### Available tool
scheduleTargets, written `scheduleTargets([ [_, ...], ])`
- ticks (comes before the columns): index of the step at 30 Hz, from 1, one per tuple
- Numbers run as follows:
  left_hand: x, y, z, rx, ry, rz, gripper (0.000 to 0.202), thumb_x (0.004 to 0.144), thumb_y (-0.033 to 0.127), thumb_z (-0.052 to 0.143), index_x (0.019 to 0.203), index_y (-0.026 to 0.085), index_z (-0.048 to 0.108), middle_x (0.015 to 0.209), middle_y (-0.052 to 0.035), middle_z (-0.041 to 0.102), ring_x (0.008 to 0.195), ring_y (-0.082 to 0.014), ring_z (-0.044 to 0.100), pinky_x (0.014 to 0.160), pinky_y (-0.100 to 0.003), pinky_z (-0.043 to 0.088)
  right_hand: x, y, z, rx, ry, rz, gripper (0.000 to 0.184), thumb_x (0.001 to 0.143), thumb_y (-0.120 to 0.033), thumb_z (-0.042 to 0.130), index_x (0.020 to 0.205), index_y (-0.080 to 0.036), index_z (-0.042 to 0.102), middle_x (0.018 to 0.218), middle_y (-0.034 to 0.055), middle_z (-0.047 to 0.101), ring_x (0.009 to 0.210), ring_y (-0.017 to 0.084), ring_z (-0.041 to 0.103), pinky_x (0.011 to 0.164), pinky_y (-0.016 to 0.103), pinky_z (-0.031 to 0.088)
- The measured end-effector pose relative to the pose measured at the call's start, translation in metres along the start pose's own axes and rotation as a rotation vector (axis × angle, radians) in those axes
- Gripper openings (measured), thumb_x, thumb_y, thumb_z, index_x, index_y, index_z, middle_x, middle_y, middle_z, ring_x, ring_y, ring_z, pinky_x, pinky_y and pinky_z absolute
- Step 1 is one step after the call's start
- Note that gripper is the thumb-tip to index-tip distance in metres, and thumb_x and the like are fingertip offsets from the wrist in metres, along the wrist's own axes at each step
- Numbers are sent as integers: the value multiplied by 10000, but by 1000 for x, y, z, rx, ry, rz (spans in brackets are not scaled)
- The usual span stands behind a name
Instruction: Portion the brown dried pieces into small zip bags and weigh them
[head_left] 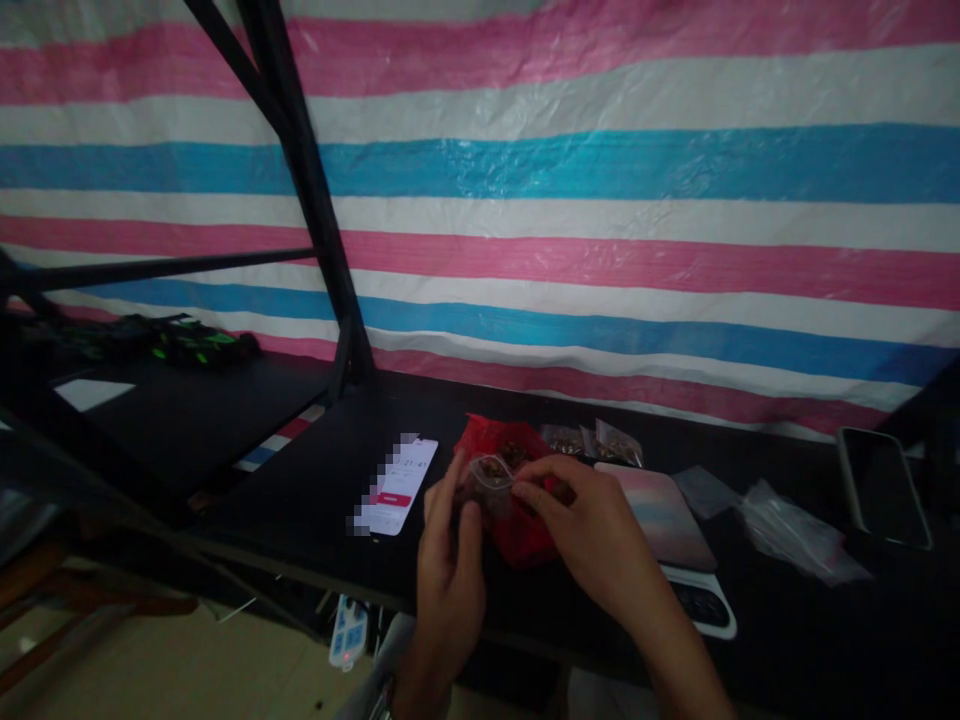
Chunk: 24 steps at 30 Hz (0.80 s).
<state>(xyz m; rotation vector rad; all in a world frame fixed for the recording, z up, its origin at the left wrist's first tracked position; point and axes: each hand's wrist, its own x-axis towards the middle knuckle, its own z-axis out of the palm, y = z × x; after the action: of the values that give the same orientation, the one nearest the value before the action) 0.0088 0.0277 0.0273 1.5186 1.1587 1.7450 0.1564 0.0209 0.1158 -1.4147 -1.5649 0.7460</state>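
Hands meet over a dark desk: left hand and right hand both pinch a small clear bag of brown bits above a red bag, its mouth seemingly not yet sealed, two filled bags lying behind.

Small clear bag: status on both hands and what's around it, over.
Left hand and right hand both pinch the small clear bag. Red bag directly behind it. Phone left, scale right, neither touching.

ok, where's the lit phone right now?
Head view: the lit phone lies flat on the black table, left of the left hand and the red bag.
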Motion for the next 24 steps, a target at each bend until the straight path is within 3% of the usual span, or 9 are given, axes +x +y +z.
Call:
scheduleTargets([
  [3, 5, 5, 1, -74, 82, -49, 254, 1034, 396, 627, 1184, 270, 790, 1195, -59, 789, 1111, -209, 735, 975, -328, 586, -1, 1, -6, 38, -39, 24, 175, 927, -173, 698, 859, -257, 836, 865, -12, 816, 804, 182, 720, 738, 279, 469],
  [7, 8, 14, 0, -76, 158, 94, 99, 971, 303, 721, 977, 273, 815, 1031, -17, 799, 1012, -162, 745, 936, -258, 591, -6, 0, -10, -122, 4, 0, 147, 932, -207, 724, 858, -265, 837, 897, -2, 830, 872, 209, 740, 780, 301, 464],
  [9, 8, 17, 0, -99, 90, 133, 110, 971, 284, 714, 968, 278, 824, 1063, -22, 807, 1042, -164, 755, 937, -254, 600, -9, -3, -9, -210, 1, -2, 147, 921, -192, 733, 865, -272, 843, 922, 8, 835, 887, 222, 741, 786, 313, 457],
  [12, 8, 19, 0, -123, -19, 89, 131, 958, 325, 726, 962, 269, 844, 1106, -49, 826, 1064, -195, 776, 934, -279, 620, -11, -8, -7, -238, -25, -3, 186, 914, -165, 720, 827, -275, 843, 903, 11, 828, 821, 207, 732, 756, 311, 450],
  [18, 10, 16, 4, -268, 115, -254, 359, 845, 557, 814, 953, 216, 836, 905, -58, 842, 819, -214, 803, 739, -283, 649, -6, -5, -5, 43, 79, 17, 126, 913, -260, 708, 845, -235, 811, 853, 14, 808, 782, 192, 718, 726, 288, 490],
  [21, 9, 17, 9, -331, 111, -326, 477, 805, 625, 826, 1029, 204, 821, 965, -70, 842, 849, -221, 798, 756, -295, 648, -2, 4, -5, 225, 47, 27, 178, 908, -362, 691, 892, -211, 784, 862, 33, 807, 792, 204, 732, 712, 292, 521],
  [24, 6, 19, 19, -420, 14, -437, 575, 800, 627, 833, 1190, 209, 781, 1070, -80, 835, 923, -229, 797, 804, -315, 645, 4, 16, -6, 335, 108, 88, 304, 860, -487, 729, 915, -190, 762, 868, 67, 808, 790, 226, 738, 675, 301, 531],
])
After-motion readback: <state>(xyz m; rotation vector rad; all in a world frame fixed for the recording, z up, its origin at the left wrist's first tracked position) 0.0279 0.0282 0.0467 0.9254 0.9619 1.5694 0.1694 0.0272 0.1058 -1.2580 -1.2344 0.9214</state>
